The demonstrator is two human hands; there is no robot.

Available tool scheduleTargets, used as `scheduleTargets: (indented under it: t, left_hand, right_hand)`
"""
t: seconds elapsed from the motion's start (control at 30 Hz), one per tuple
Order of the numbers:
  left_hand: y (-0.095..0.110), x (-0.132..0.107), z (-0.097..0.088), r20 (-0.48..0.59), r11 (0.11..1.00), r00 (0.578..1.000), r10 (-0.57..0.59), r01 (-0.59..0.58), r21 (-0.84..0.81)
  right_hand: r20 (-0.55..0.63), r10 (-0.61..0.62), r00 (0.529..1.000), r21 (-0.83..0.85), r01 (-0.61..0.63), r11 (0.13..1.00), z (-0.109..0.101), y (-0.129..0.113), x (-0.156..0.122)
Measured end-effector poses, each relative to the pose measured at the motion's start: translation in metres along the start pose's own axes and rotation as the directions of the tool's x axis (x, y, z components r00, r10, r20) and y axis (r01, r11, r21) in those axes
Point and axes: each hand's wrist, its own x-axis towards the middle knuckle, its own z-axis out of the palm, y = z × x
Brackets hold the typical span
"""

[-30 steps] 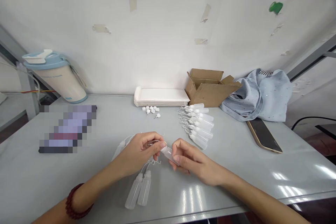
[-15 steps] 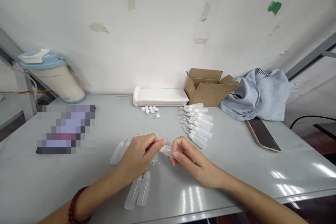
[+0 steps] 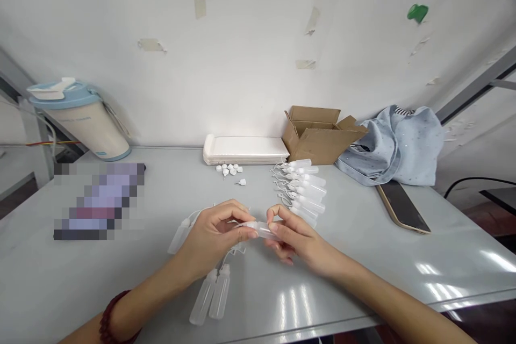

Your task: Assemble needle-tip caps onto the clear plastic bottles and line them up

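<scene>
Between my two hands is a small translucent plastic bottle (image 3: 266,230), held nearly level above the table. My left hand (image 3: 220,231) pinches its white neck end between thumb and fingers. My right hand (image 3: 296,236) is closed on the body of the same bottle, thumb and index finger on it. Partly hidden behind my left hand lie similar bottles (image 3: 177,237) with thin white tails at their tops. Two more bottles (image 3: 220,293) lie nearer the front edge, below my left hand.
Several tailed bottles (image 3: 308,191) lie in a row at right. Small white caps (image 3: 229,169) sit before a white stack (image 3: 248,146). Behind are a cardboard box (image 3: 324,142) and a blue cloth bag (image 3: 415,145). A phone (image 3: 403,207), a tumbler (image 3: 91,123) and a blurred-out device (image 3: 100,201) flank them.
My left thumb and fingers have shifted into a pinch around the bottle's neck end. The right fingers have re-gripped the body, lower fingers spreading a little. The bottle has moved slightly right.
</scene>
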Motion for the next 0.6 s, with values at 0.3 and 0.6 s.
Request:
scheduleTargets:
  t: [0.3,0.6]
  left_hand:
    - [0.001,0.000,-0.003,0.121,0.973,0.966,-0.228,0.229,0.005]
    - [0.001,0.000,-0.004,0.133,0.960,0.951,-0.279,0.274,0.056]
  right_hand:
    - [-0.038,-0.131,0.991,-0.369,0.108,0.923,0.002,0.004,-0.002]
    - [0.096,-0.482,0.871,-0.907,0.276,0.318,-0.001,0.017,0.001]
